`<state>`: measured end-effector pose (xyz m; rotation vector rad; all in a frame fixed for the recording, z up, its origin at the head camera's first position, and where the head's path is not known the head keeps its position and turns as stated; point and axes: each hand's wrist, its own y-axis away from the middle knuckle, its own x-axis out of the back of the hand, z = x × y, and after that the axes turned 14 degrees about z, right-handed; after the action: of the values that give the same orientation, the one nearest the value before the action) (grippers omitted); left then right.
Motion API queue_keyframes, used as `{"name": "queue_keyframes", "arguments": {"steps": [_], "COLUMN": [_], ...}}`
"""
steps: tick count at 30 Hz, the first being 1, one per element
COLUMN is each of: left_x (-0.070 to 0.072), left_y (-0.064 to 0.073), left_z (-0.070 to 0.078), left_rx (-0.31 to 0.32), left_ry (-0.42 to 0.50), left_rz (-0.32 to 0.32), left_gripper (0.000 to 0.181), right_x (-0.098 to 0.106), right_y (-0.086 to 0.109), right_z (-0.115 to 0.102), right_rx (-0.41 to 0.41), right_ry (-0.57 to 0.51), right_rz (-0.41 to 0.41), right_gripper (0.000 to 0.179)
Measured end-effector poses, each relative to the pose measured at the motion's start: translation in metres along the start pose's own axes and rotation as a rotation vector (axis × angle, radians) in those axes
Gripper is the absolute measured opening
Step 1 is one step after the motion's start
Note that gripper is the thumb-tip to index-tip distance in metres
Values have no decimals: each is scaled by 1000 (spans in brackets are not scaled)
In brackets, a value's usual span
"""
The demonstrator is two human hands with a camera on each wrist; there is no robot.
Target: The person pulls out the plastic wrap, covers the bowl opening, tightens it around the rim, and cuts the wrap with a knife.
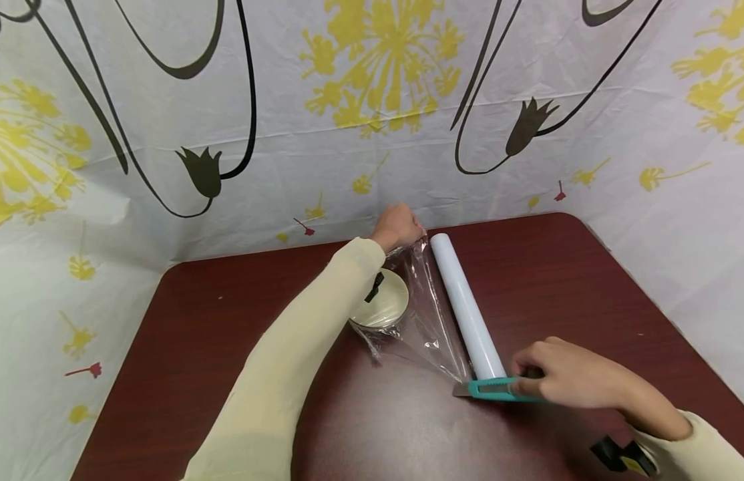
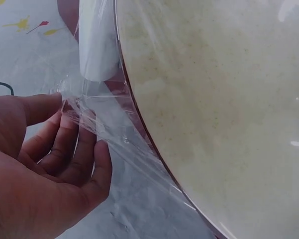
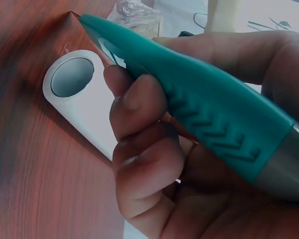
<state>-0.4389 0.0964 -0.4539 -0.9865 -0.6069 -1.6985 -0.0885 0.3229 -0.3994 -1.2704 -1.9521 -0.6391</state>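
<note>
At the far side of the table, my left hand [image 1: 399,226] pinches the gathered edge of a sheet of clear plastic wrap [image 1: 431,327] between thumb and fingers, as the left wrist view shows. The film runs from a white roll [image 1: 466,304] and lies over a round cream dish [image 1: 387,308], which my left sleeve partly hides. My right hand [image 1: 573,374] grips a teal utility knife [image 1: 495,389] by the roll's near end. The knife's blade is out, at the film's near corner. In the right wrist view the roll's hollow core [image 3: 72,79] shows below the knife's tip.
The dark red wooden table [image 1: 228,321] has rounded far corners. White cloth [image 1: 276,120] printed with yellow flowers hangs close behind and at both sides. A black strap with a yellow mark [image 1: 624,457] sits at my right sleeve.
</note>
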Motion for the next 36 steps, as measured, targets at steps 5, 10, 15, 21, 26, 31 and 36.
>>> {"name": "queue_keyframes", "arguments": {"steps": [5,10,15,21,26,31,36], "left_x": [3,8,9,18,62,86,93], "left_y": [5,11,9,21,78,116,135], "left_z": [1,3,-14,-31,-14,-15,-24], "left_rx": [-13,27,41,44,59,48,61], "left_ry": [-18,-50,38,96,147,233,305], "left_rz": [18,-15,-55,-30,12,81,138], "left_gripper": [45,46,40,43,46,23,27], "right_x": [2,3,1,2,6,9,11], "right_y": [6,14,23,30,28,23,14], "right_z": [1,3,7,16,25,33,40], "right_rx": [31,45,83,85,53,42,-23], "right_ry": [-1,-9,-22,-62,-104,-149,-232], "right_rz": [17,12,39,92,121,136,127], "right_gripper": [36,36,35,30,24,21,17]}}
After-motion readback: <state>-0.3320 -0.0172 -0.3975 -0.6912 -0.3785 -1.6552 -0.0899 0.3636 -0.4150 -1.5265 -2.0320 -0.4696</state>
